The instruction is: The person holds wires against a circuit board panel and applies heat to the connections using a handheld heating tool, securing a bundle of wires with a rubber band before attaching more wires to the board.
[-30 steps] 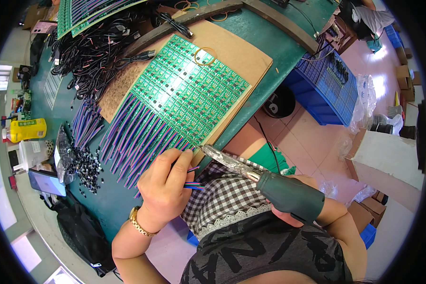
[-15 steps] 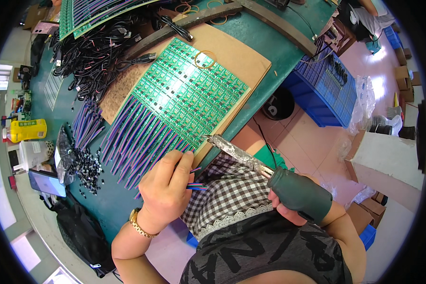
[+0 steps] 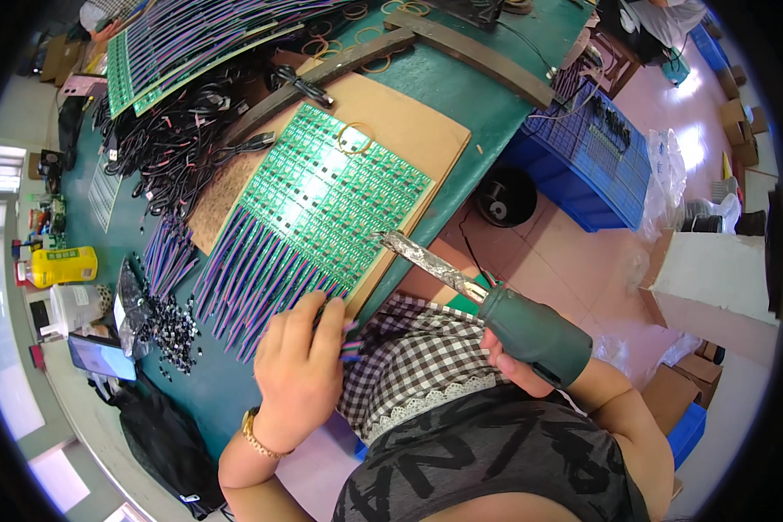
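On a brown board [image 3: 435, 130] lies a green panel of small circuit boards [image 3: 339, 187], with a row of thin multicoloured wires [image 3: 248, 274] fanned from its near-left side. My left hand [image 3: 300, 370] is closed at the panel's near corner, its fingertips over the wire row. A few loose coloured wires [image 3: 351, 346] stick out below its fingers; the exact grip is hidden. My right hand [image 3: 515, 365] wraps the dark green handle of a soldering iron [image 3: 538, 337]. The iron's scorched tip points at the panel's right edge; whether it touches cannot be made out.
Black cables [image 3: 170, 143] heap at the far left beside stacked wired panels [image 3: 209, 43]. Small black parts [image 3: 172, 335], a phone [image 3: 103, 357] and a yellow bottle [image 3: 63, 265] are at left. A dark bar frame [image 3: 470, 56] lies behind; a blue crate [image 3: 574, 165] stands right.
The whole view has shifted a little. The iron's tip has moved away from the panel's near corner, farther up its right edge. My left fingers have drawn slightly left from that corner.
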`<state>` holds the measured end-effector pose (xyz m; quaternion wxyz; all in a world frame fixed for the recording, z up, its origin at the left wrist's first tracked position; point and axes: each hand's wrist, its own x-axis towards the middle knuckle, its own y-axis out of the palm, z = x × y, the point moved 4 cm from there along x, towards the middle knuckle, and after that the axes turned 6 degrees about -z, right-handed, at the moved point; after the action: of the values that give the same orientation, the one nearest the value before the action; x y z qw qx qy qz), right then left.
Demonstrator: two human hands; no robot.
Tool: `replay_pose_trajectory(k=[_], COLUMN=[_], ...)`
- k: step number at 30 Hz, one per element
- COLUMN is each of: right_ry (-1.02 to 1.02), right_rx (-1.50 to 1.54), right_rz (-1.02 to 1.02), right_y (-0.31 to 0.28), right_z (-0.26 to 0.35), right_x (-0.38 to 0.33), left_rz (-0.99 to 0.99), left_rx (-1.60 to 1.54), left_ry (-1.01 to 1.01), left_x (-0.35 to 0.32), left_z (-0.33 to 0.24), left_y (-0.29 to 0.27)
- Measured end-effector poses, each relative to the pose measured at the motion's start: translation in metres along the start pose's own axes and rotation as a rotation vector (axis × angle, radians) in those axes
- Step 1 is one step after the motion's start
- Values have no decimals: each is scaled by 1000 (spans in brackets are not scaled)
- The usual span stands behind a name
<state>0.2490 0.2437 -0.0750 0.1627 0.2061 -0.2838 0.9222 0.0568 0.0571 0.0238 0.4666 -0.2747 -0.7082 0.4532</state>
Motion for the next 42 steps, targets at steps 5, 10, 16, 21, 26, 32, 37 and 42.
replay_pose_trajectory(k=[5, 10, 16, 21, 26, 32, 37, 42], right_ry=[248, 174, 258, 58, 87, 196, 162, 49], right_rx=[104, 84, 126, 41, -92, -124, -129, -106], right_rz=[62, 34, 49, 66, 160, 227, 242, 63], right_y=[-18, -22, -23, -18, -16, -18, -15, -10], right_z=[15, 22, 20, 13, 24, 29, 28, 19], right_x=[37, 53, 47, 34, 31, 39, 36, 20], left_rz=[103, -8, -67, -96, -104, -158, -134, -129], left_rx=[-180, -338, -240, -233, -154, -175, -218, -256], left_ry=[-137, -207, -21, -66, -19, -47, -85, -157], left_x=[-5, 7, 21, 13, 11, 8, 11, 18], left_z=[-2, 5, 9, 11, 10, 12, 11, 18], left_y=[-43, -20, 17, 28, 31, 35, 33, 22])
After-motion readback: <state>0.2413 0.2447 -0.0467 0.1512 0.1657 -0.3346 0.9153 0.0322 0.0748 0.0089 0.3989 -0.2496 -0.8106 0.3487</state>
